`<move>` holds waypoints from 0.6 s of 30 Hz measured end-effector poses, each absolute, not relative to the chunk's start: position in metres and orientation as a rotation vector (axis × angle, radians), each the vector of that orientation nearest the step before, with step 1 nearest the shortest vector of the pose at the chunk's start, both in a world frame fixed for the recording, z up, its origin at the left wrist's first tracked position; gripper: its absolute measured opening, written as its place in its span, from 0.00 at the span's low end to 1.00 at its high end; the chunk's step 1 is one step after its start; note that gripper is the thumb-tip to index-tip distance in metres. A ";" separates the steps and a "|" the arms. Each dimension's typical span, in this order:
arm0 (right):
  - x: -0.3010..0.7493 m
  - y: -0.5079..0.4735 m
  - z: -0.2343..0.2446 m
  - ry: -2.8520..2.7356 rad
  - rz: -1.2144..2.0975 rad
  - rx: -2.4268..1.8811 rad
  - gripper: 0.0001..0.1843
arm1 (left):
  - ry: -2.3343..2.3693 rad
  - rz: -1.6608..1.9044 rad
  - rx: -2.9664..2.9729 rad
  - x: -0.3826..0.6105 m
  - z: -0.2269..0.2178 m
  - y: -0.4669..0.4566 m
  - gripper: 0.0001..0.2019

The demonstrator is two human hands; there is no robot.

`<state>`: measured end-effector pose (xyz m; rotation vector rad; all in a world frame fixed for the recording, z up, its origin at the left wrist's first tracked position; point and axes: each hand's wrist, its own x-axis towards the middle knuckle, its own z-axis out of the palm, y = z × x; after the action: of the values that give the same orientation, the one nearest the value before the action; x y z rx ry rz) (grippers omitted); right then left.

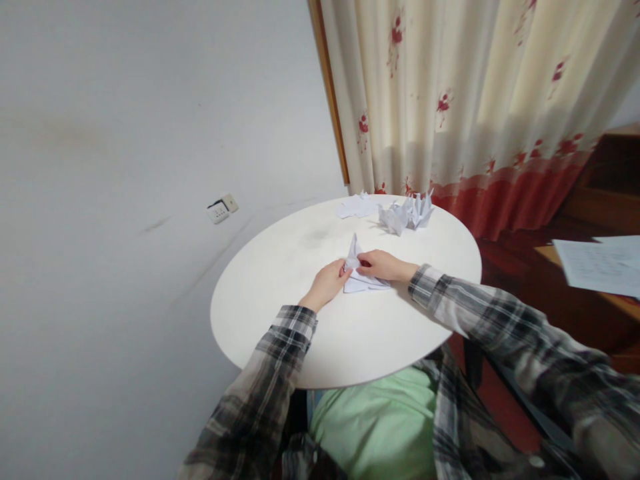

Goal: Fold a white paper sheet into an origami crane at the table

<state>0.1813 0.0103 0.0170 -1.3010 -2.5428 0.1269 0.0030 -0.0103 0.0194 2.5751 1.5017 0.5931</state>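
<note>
A partly folded piece of white paper [356, 267] lies near the middle of a round white table [280, 293], with one pointed flap standing up. My left hand [327, 283] pinches its left edge with closed fingers. My right hand [381, 265] presses on the paper from the right, fingers closed over a fold. Both arms wear plaid sleeves.
Several folded white paper figures [407, 213] and flat paper pieces [356, 207] sit at the table's far edge. A cream curtain with red flowers [465, 100] hangs behind. A wall socket [221, 209] is at the left. Loose sheets [595, 265] lie on a wooden surface at the right.
</note>
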 end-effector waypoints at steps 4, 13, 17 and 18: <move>0.181 0.009 0.018 -2.544 0.138 -1.313 0.14 | 1.520 0.594 2.547 0.003 0.020 -0.011 0.11; 0.182 0.009 0.018 -2.549 0.133 -1.284 0.14 | 1.495 0.600 2.565 0.003 0.020 -0.011 0.11; 0.181 0.007 0.020 -2.560 0.139 -1.300 0.14 | 1.505 0.583 2.548 0.004 0.022 -0.012 0.11; 0.181 0.007 0.021 -2.561 0.140 -1.303 0.14 | 1.511 0.579 2.545 0.004 0.022 -0.012 0.11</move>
<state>0.1810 0.0070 0.0210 -1.3027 -2.5607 0.1400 0.0037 -0.0121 0.0218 2.5451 1.5107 0.5787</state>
